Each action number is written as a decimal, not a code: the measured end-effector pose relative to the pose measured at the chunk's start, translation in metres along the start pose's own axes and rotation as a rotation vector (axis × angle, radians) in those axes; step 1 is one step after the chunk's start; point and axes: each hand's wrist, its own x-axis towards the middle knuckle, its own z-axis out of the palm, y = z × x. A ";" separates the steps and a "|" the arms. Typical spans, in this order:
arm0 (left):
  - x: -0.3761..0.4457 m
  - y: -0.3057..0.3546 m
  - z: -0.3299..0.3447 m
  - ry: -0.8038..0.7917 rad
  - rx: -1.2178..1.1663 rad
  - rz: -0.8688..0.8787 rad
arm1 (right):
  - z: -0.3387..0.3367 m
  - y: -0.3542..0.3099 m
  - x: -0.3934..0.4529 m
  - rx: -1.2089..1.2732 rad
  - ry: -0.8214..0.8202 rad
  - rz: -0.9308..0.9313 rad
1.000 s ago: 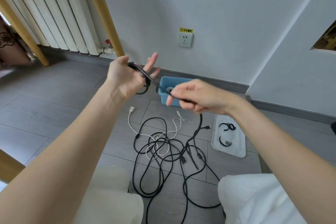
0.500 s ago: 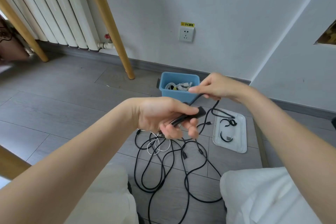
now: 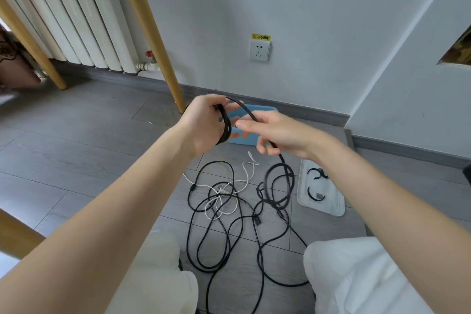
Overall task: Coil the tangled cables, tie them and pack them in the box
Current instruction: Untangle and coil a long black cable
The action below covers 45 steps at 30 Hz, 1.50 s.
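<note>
Your left hand [image 3: 204, 122] grips the small coil of thick black rubber cable [image 3: 225, 126]. Your right hand [image 3: 275, 132] pinches its loose end, which runs down to the floor tangle, right of the coil.

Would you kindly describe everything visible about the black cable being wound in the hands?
The black cable is round, smooth and rubbery-looking. Several turns already hang as a coil from the left hand, which grips them. From there it arcs over to the right hand, whose fingers curl round it, in front of the blue box. Below that hand it drops into blurred loops and joins the tangle on the grey floor. No plug can be made out on the held part.
</note>
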 end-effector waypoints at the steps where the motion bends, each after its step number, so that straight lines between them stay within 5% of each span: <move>1: 0.001 -0.001 0.006 0.014 -0.020 0.005 | 0.005 0.000 0.000 -0.054 0.027 -0.023; 8: 0.002 -0.010 0.044 0.000 -0.007 0.038 | 0.017 -0.003 0.005 -0.408 0.262 -0.211; 11: 0.008 -0.012 0.041 0.007 0.758 0.275 | 0.008 0.001 0.007 -0.368 0.376 -0.157; 14: 0.013 -0.028 0.023 -0.014 1.702 0.782 | 0.001 0.010 0.010 -0.391 0.340 -0.057; 18: 0.008 -0.037 0.012 -0.122 2.046 0.853 | -0.020 0.009 -0.001 -0.073 0.174 0.071; 21: -0.003 -0.047 0.022 -0.167 2.111 1.166 | -0.037 0.006 -0.010 0.141 0.119 0.089; 25: -0.005 -0.047 0.026 0.036 2.070 1.378 | -0.031 0.011 -0.009 0.161 0.054 0.167; 28: -0.003 -0.050 0.029 0.039 2.058 1.218 | -0.027 0.010 -0.007 0.206 0.059 0.178; 30: 0.006 -0.049 0.023 0.036 2.080 0.906 | -0.029 0.006 -0.009 0.305 0.039 0.162; 33: 0.006 -0.030 0.017 0.189 1.680 0.519 | -0.035 0.003 -0.012 0.447 0.047 0.109; 37: 0.008 -0.021 0.020 0.123 0.885 0.184 | -0.023 0.001 -0.019 0.436 -0.046 -0.005; 45: -0.001 -0.011 0.026 -0.137 0.199 0.010 | -0.024 0.005 -0.025 0.360 -0.287 -0.042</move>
